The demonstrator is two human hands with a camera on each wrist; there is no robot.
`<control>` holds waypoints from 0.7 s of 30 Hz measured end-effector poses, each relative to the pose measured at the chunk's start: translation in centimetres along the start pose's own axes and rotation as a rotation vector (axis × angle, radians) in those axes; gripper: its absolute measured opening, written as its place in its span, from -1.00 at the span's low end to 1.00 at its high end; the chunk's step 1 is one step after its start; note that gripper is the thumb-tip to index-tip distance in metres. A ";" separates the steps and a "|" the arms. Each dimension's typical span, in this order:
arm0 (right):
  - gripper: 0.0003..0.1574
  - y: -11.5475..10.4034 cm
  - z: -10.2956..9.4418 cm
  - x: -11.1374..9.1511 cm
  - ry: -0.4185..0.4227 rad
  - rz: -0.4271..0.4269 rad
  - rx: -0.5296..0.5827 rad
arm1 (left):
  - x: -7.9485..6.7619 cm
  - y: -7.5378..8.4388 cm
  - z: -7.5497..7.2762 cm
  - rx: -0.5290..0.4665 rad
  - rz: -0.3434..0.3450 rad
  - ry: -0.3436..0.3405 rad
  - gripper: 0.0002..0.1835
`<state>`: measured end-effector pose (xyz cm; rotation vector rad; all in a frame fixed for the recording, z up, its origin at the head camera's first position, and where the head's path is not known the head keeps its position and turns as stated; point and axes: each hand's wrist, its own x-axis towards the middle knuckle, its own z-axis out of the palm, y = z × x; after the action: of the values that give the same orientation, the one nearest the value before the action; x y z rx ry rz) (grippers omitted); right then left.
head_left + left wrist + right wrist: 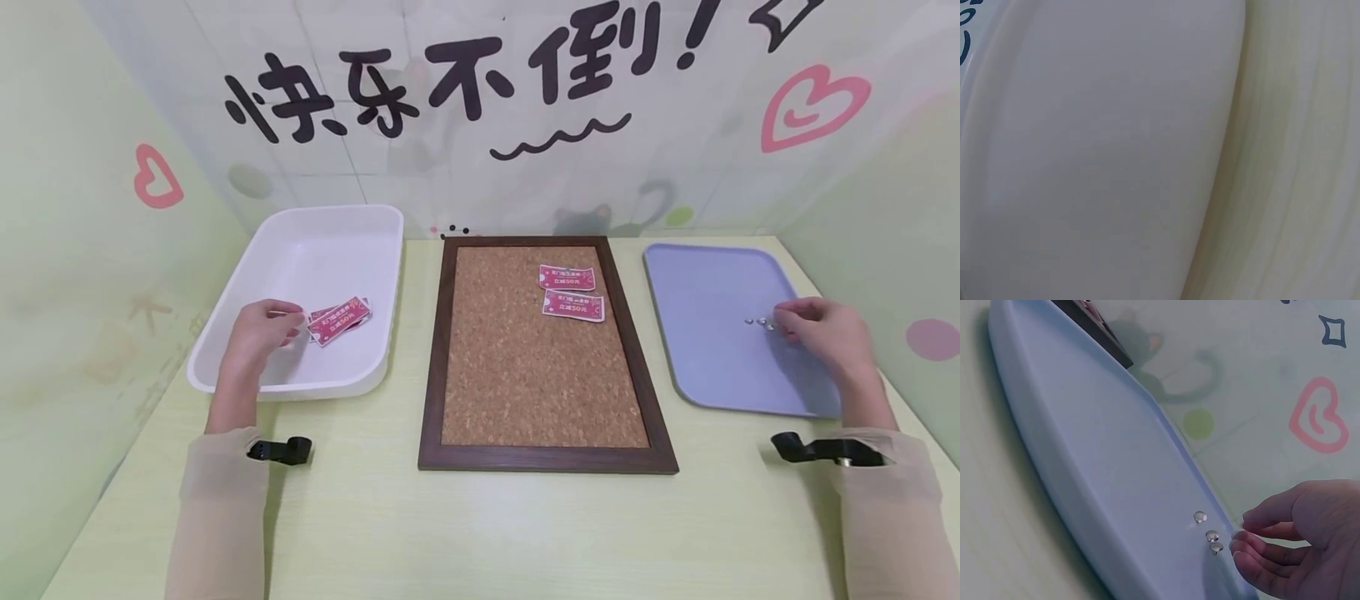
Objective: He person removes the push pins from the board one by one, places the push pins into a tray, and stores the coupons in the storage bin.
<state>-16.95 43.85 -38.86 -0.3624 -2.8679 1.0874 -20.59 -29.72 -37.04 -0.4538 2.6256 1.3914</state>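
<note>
Fixing coupons to the corkboard [540,375] looks partly done: two pink coupons [573,306] lie at its one o'clock. At ten o'clock, in the white tub [330,250], loose coupons [340,322] remain to be placed; the left hand [258,332] meets their edge, grip unclear. At three o'clock, the right hand [827,335] curls beside silver thumbtacks [1212,536] on the blue tray [697,317]; whether it holds one, I cannot tell.

Head view bright, diffuse; right hand [825,335] softly shadows blue tray [712,354] at four o'clock; wrist views dimmer.
</note>
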 end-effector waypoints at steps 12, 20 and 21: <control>-0.45 -2.5 0.9 0.2 0.043 -0.104 0.064 | -0.6 1.3 0.7 -0.100 0.138 0.015 -0.50; -0.50 -3.8 2.1 0.2 0.027 -0.163 0.136 | -1.7 3.2 1.8 -0.094 0.205 0.002 -0.55; -0.51 -4.0 2.2 0.2 0.027 -0.168 0.135 | -1.8 3.4 1.9 -0.089 0.217 0.000 -0.55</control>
<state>-18.20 39.62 -37.88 -0.1248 -2.7228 1.2252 -20.03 -25.98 -35.00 -0.1821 2.6872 1.5751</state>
